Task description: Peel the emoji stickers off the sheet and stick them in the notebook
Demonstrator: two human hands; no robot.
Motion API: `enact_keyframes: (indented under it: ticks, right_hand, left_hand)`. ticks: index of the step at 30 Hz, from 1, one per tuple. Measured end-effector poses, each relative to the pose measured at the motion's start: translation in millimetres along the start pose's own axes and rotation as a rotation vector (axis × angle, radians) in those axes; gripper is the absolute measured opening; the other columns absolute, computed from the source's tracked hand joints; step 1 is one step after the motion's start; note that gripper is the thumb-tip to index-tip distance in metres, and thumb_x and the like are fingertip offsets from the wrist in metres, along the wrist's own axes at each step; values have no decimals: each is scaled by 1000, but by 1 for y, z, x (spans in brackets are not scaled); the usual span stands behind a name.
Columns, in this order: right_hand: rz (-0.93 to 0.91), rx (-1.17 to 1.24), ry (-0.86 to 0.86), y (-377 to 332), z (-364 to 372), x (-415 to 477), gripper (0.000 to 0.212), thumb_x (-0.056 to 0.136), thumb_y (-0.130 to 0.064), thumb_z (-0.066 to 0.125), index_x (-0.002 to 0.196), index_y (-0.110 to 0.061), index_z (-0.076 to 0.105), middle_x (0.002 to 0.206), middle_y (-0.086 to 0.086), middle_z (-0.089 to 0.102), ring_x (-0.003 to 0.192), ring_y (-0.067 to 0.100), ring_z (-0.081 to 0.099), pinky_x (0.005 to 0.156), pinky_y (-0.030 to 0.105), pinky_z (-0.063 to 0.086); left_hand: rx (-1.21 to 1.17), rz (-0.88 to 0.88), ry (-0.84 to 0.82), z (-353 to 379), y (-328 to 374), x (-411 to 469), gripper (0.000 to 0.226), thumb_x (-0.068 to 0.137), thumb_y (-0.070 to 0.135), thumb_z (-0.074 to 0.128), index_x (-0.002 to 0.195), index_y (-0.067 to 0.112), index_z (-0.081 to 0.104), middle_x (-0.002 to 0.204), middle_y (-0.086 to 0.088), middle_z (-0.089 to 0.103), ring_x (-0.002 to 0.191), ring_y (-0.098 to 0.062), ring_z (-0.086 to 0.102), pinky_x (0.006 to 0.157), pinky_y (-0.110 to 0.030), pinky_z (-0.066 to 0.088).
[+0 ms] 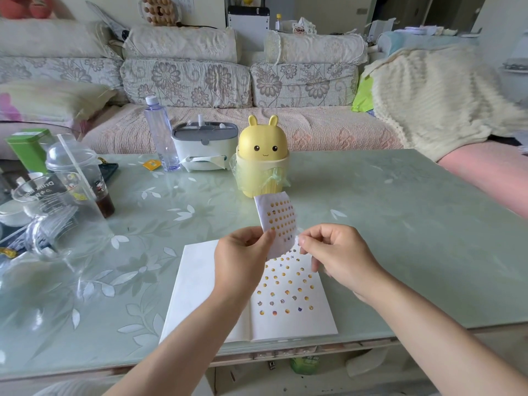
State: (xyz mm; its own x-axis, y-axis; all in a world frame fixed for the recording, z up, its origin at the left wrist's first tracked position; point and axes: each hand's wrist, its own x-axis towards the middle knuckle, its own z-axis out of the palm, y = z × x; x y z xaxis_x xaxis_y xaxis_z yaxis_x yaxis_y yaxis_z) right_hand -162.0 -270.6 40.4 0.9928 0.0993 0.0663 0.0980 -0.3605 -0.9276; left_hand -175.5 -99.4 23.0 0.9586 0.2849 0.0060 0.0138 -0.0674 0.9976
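Observation:
A white sticker sheet (278, 221) with rows of small yellow emoji stickers is held upright above the table. My left hand (243, 252) pinches its lower left edge between thumb and fingers. My right hand (334, 255) pinches at the sheet's lower right corner, fingertips curled together. Under both hands lies an open white notebook (200, 281); its right page (288, 290) carries several emoji stickers in loose rows. The left page is blank, partly hidden by my left forearm.
A yellow bunny-shaped container (263, 158) stands just behind the sheet. A clear bottle (160, 135) and a grey-white tissue box (204, 145) sit further back. Plastic cups and a glass jug (65, 201) crowd the left of the green glass table (400, 224). A sofa lies beyond.

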Motion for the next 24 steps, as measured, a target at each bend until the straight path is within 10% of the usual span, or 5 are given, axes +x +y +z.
enact_keyframes:
  ticks: [7, 16, 24]
  right_hand:
    - [-402, -851, -63, 52, -18, -23, 6, 77, -31, 68, 72, -29, 68, 70, -15, 61, 54, 2, 48, 51, 19, 38]
    - [-435, -1073, -327, 64, -33, -43, 58, 93, -54, 19, 100, -26, 69, 85, -4, 55, 79, 21, 54, 63, 29, 36]
    - [-296, -764, -258, 49, -42, -37, 23, 84, -36, 57, 89, -34, 79, 82, -24, 65, 71, 1, 57, 66, 18, 43]
  left_hand:
    - [10, -60, 27, -6, -9, 7, 23, 90, 24, 72, 70, 34, 78, 84, -18, 75, 90, -41, 71, 81, -58, 59]
    - [-87, -114, -32, 5, -14, 4, 13, 93, 20, 71, 84, 13, 77, 86, -12, 77, 87, -31, 75, 76, -35, 63]
    - [-254, -198, -87, 14, -12, 0, 17, 92, 17, 72, 94, 0, 73, 91, -16, 77, 82, -25, 74, 71, -31, 63]
